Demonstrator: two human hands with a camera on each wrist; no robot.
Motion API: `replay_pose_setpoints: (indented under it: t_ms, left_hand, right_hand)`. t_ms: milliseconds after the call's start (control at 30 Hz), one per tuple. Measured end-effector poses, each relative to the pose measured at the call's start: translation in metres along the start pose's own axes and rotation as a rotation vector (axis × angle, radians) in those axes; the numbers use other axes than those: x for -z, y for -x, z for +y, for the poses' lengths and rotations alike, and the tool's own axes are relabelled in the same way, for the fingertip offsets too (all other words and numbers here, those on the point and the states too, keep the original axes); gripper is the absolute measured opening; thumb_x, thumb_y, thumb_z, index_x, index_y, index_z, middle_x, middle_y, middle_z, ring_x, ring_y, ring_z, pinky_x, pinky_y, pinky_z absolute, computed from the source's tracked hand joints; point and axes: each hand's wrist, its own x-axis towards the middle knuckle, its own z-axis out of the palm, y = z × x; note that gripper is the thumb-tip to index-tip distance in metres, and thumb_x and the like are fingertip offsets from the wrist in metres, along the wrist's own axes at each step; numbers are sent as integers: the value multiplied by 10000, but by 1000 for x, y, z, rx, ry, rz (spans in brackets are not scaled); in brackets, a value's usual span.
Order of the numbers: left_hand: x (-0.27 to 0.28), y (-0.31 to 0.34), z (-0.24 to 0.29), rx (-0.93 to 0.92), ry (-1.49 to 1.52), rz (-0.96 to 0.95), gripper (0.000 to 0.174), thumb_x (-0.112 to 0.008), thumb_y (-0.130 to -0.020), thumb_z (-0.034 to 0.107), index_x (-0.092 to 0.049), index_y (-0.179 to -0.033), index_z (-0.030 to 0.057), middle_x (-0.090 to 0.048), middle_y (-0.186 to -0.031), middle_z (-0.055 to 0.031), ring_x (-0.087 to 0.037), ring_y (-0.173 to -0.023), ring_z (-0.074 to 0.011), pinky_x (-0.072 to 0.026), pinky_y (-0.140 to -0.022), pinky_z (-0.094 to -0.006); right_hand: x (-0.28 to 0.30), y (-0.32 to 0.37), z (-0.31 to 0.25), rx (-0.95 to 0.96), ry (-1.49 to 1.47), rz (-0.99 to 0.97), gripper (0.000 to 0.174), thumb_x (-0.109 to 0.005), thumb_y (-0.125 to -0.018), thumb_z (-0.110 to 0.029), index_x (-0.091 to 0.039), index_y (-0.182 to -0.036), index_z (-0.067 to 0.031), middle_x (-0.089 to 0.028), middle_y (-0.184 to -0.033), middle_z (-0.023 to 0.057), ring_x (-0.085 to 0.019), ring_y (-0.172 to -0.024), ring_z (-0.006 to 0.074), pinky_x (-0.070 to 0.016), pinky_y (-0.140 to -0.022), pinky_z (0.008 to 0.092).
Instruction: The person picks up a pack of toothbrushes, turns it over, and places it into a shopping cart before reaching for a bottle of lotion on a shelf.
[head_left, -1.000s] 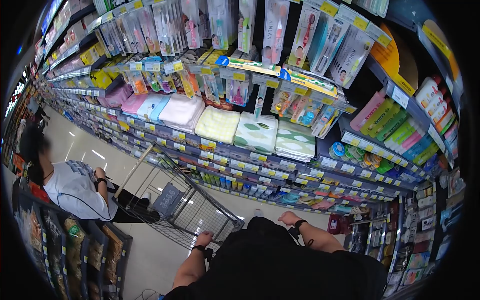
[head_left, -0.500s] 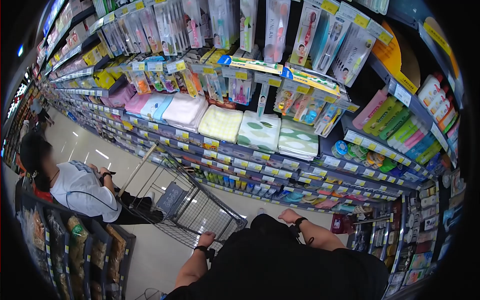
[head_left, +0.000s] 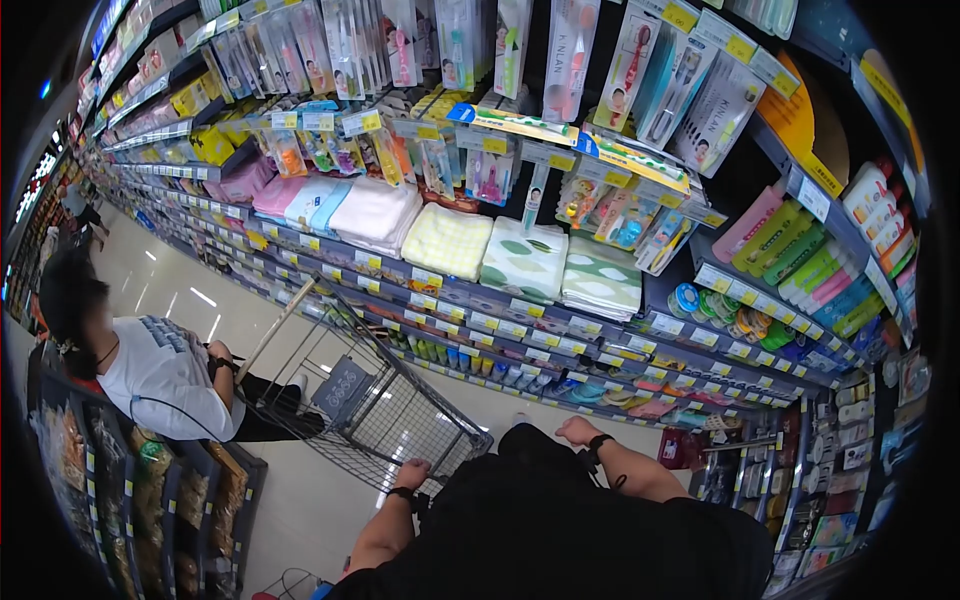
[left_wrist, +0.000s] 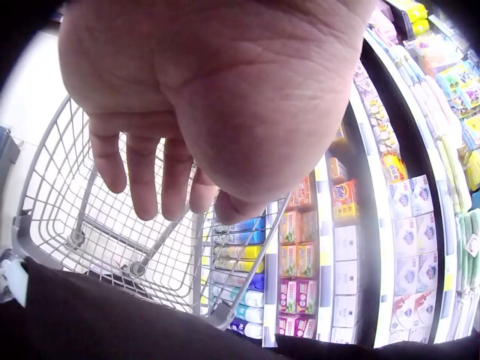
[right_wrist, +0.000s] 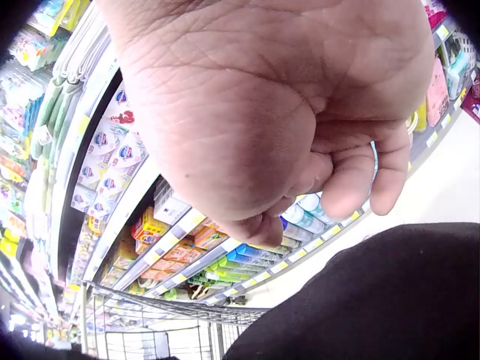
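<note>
My left hand [head_left: 411, 474] hangs beside the near end of a wire shopping cart [head_left: 400, 425]. In the left wrist view that hand [left_wrist: 202, 97] has loose fingers [left_wrist: 142, 180] pointing down with nothing in them, and the cart's wire basket [left_wrist: 71, 180] shows behind. My right hand [head_left: 577, 432] is held out in front of the lower shelves. Its fingers [right_wrist: 349, 184] are loosely curled and bare of any object in the right wrist view. Both wrists carry dark bands.
A person in a white shirt [head_left: 165, 380] stands at the cart's handle [head_left: 275, 335]. Folded towels [head_left: 445, 240] lie on the shelf ahead, below hanging toothbrush packs [head_left: 570, 60]. Bottles and tubes [head_left: 790, 240] stand at the right. Racks of bagged goods [head_left: 190, 500] line the lower left.
The shelves sit slightly further right and the toothbrush packs a little lower in the head view. The person by the cart has lifted their head somewhat. My hands keep nearly the same place.
</note>
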Motion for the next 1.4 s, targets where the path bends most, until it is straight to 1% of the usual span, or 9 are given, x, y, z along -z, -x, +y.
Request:
replay_pose_setpoints:
  t_ms: [100, 400, 633, 733, 800, 900, 1067, 1133, 1400]
  left_hand:
    - [-1, -19, -18, -67, -71, 25, 358, -640, -824, 320, -713, -1035, 41, -724, -951, -144, -684, -943, -245, -517, -850, -345]
    - [17, -7, -24, -22, -26, 2, 398, -628, -824, 351, -708, -1070, 49, -721, -985, -148, -682, -956, -257, -515, -876, -358]
    - [9, -30, -44, -34, -58, 52, 396, -625, -832, 359, -710, -1085, 66, -720, -1018, -143, -674, -996, -280, -507, -897, -367]
    - [7, -24, -35, -74, -9, 48, 388, -607, -838, 374, -717, -1075, 87, -714, -1039, -150, -666, -1018, -289, -505, -899, -372]
    - [7, -12, -26, -31, 78, 7, 377, -600, -832, 380, -724, -1063, 108, -708, -1060, -150, -657, -1036, -303, -503, -900, -377]
    - [12, -1, -19, -99, -56, 45, 368, -608, -823, 374, -726, -1058, 117, -708, -1065, -141, -656, -1029, -313, -503, -898, -379]
    - [16, 7, -18, -54, -93, 87, 394, -603, -818, 416, -725, -1064, 134, -702, -1090, -140, -646, -1055, -330, -497, -925, -400]
    - [16, 3, -23, -78, -126, 66, 406, -601, -818, 427, -722, -1075, 137, -700, -1097, -143, -643, -1061, -333, -496, -930, -405]
    - [4, 11, -23, -40, -129, 81, 409, -617, -819, 433, -713, -1077, 130, -705, -1089, -131, -649, -1054, -315, -497, -927, -394]
  right_hand:
    - [4, -4, -12, -387, -248, -40, 371, -585, -888, -361, -673, -816, -8, -653, -714, 127, -650, -703, 264, -517, -714, 366]
    - [-18, -15, -5, 31, 133, 45, 333, -576, -894, -338, -691, -837, -31, -678, -783, 112, -665, -764, 290, -515, -760, 382]
    - [-4, -18, -15, -247, -86, -157, 265, -525, -897, -304, -717, -1031, -181, -670, -966, 136, -630, -967, 346, -503, -849, 429]
    - [-4, -21, -8, 37, 326, -116, 253, -523, -901, -280, -717, -1030, -180, -672, -956, 131, -631, -966, 344, -506, -840, 432]
    - [2, -20, -16, -158, -81, -53, 182, -564, -867, -166, -709, -929, -74, -641, -818, 132, -670, -691, 258, -529, -595, 381]
    - [1, -24, -9, 159, 355, -61, 239, -572, -781, -143, -713, -973, -162, -672, -859, 155, -658, -841, 342, -511, -720, 452]
    - [-5, -32, -14, -442, -438, -70, 184, -606, -843, -203, -703, -875, -50, -661, -777, 151, -663, -722, 302, -523, -672, 399]
    - [-3, -31, -16, -173, -348, 1, 316, -631, -854, -266, -660, -777, 38, -628, -674, 155, -635, -578, 267, -507, -600, 381]
    - [13, -24, -30, -415, -520, 8, 326, -668, -823, -253, -631, -708, 50, -586, -585, 129, -594, -484, 232, -486, -523, 361]
